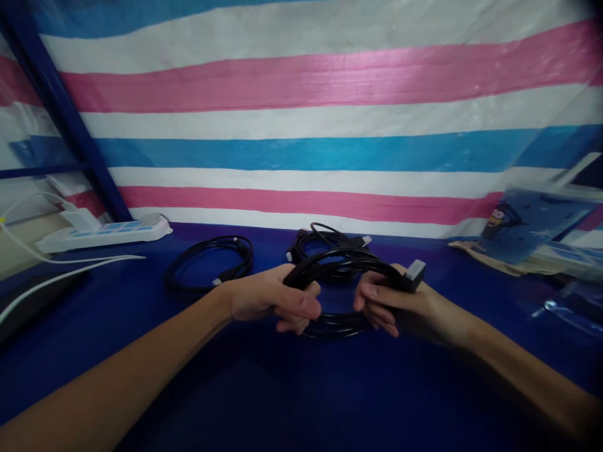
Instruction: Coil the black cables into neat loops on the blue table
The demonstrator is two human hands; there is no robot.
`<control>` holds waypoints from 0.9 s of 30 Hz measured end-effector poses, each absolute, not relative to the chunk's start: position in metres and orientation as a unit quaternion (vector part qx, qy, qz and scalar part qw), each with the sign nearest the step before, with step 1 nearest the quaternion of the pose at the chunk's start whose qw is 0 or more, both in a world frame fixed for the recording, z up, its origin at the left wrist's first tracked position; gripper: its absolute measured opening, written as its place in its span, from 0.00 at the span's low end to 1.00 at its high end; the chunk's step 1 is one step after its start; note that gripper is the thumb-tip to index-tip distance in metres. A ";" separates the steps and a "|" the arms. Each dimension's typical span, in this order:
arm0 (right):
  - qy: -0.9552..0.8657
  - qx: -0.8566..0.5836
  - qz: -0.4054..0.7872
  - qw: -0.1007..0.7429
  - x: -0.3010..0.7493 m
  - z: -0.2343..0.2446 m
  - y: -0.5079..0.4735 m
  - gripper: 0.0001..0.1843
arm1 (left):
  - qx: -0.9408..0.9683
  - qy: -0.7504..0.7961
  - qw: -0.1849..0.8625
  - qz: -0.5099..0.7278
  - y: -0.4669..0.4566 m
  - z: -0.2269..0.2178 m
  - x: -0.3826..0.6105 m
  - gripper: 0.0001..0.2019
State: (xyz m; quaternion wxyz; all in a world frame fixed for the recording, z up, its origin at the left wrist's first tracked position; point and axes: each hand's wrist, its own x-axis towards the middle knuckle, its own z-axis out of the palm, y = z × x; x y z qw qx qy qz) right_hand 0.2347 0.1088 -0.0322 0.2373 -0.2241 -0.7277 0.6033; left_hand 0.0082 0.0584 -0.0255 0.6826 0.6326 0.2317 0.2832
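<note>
A coiled black cable is held up between my two hands above the blue table. My left hand is closed around the left side of the coil, thumb across the front. On the other side, my right hand grips the coil, and a plug with a light grey end sticks up beside it. The lower loops of the coil hang between the hands. Just behind lies another bundle of black cables with several connectors, partly hidden by the held coil. Left of my left hand rests a separate looped black cable with a plug.
A white power strip with a plugged-in white adapter stands at the back left; white cords run from there. A blue printed bag and clear plastic lie at the right. Striped sheeting hangs behind the blue table.
</note>
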 end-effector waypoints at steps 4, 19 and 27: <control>-0.716 -0.256 0.590 0.273 0.229 -0.032 0.102 0.17 | 0.599 0.287 0.665 0.342 0.058 -0.026 0.012 0.24; -0.784 -0.307 0.486 0.233 0.231 -0.023 0.099 0.18 | 0.701 0.379 0.515 0.316 0.047 -0.014 0.021 0.24; -0.750 -0.275 0.520 0.301 0.229 -0.041 0.103 0.15 | 0.659 0.357 0.579 0.321 0.053 -0.025 0.017 0.24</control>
